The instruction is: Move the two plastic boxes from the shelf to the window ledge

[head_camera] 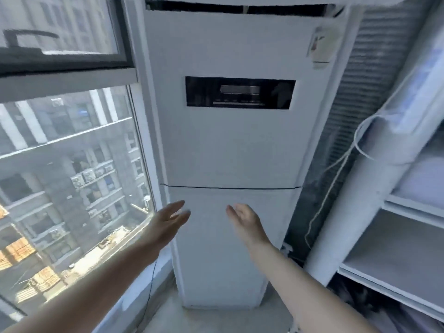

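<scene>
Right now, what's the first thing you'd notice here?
A tall white air conditioner fills the middle, with a dark control panel on its front. Two empty hands, left hand and right hand, reach out open before it. A big window on the left shows tall buildings outside.

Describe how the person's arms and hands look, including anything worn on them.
Both forearms are bare: no sleeves show. The left hand and right hand wear no gloves, and no rings, watch or bracelet can be made out. The image is slightly blurred.

2 hands (168,218), 1 air conditioner (230,145)
</scene>
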`<state>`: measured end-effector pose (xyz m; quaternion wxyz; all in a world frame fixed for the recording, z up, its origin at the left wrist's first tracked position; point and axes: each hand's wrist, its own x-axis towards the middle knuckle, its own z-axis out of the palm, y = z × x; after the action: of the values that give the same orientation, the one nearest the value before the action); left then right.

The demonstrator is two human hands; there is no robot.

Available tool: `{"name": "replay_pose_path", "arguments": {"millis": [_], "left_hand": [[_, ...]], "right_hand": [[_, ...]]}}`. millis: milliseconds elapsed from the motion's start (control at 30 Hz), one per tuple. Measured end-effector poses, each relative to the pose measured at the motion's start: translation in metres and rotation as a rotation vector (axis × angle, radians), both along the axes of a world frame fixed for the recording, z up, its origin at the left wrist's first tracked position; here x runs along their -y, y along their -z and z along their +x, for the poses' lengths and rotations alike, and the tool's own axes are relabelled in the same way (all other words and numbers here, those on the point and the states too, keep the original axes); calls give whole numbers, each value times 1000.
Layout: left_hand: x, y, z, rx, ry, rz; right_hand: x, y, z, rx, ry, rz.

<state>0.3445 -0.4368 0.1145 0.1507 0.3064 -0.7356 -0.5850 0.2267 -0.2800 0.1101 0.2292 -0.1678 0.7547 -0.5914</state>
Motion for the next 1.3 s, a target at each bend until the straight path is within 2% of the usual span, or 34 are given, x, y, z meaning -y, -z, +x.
{"name": "replay_pose_path", "arguments": {"millis": [300, 500, 733, 967, 1100, 1300], "left_hand": [[-179, -4, -137, -47, 354, 51], [-318, 13, -213, -7, 587, 41], [-477, 50, -296, 74, 633, 157], [-603, 103, -384, 187, 649, 134], [-638, 124, -414, 252, 654, 127], [-681, 156, -453, 331, 630, 71]], "right_hand": [[-206, -5, -76, -3, 360, -57], [-357, 10, -122, -29, 564, 11], [-521, 43, -186, -7, 728, 93], [-660, 89, -264, 39, 823, 295], [-701, 113, -293, 59, 830, 447], [-729, 149, -327, 172, 763, 475]]}}
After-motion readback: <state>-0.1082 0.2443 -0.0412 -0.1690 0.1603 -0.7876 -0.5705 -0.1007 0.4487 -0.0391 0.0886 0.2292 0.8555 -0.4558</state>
